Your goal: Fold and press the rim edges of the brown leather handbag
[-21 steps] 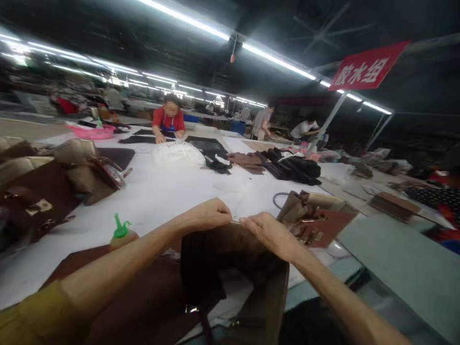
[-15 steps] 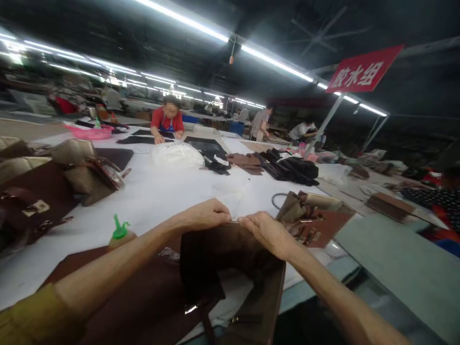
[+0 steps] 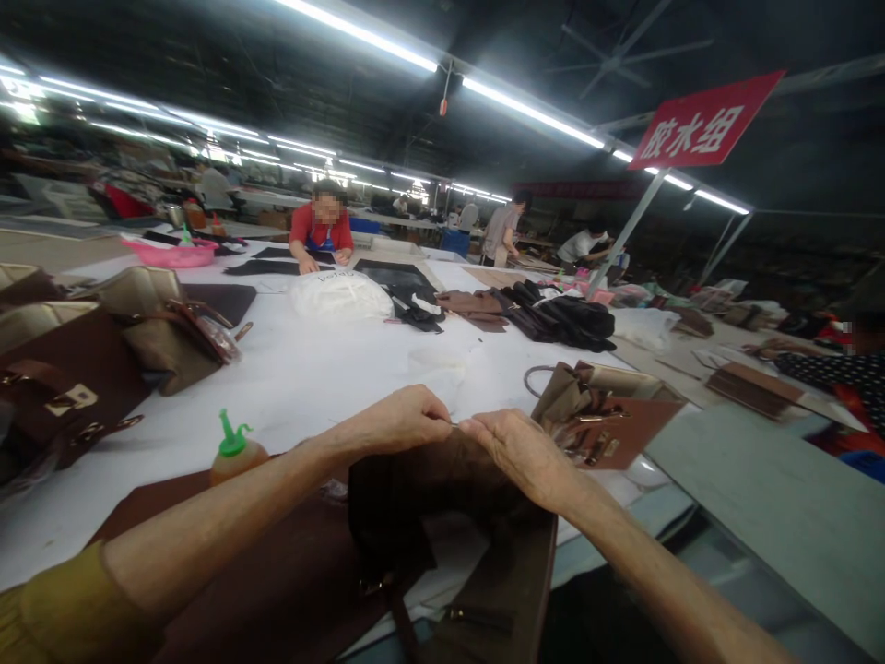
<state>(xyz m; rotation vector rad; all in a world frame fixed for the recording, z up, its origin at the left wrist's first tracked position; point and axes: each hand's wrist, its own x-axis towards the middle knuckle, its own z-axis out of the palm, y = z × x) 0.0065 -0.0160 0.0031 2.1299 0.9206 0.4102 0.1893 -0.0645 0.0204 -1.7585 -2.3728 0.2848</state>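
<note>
A dark brown handbag (image 3: pixel 484 590), seemingly unfinished, is before me with its dark lining showing. My left hand (image 3: pixel 405 420) pinches the far edge of the bag's lining. Close beside it, my right hand (image 3: pixel 515 447) grips the same edge, thumb and fingers pressed together. A flat brown bag panel (image 3: pixel 277 563) lies under my left forearm. Behind that forearm stands a glue bottle (image 3: pixel 239 461) with a green nozzle cap. The lower part of the bag runs out of view.
Brown handbags (image 3: pixel 83 369) stand at the left; another bag (image 3: pixel 615 420) sits to the right. Black pieces (image 3: pixel 560 318) and a white plastic bundle (image 3: pixel 342 295) lie farther back on the white table (image 3: pixel 311 369). A co-worker in red (image 3: pixel 322 231) leans over the far side.
Both hands keep pinching the edge and have shifted only slightly. The bag's right side has moved a little to the right. The co-worker stays in place.
</note>
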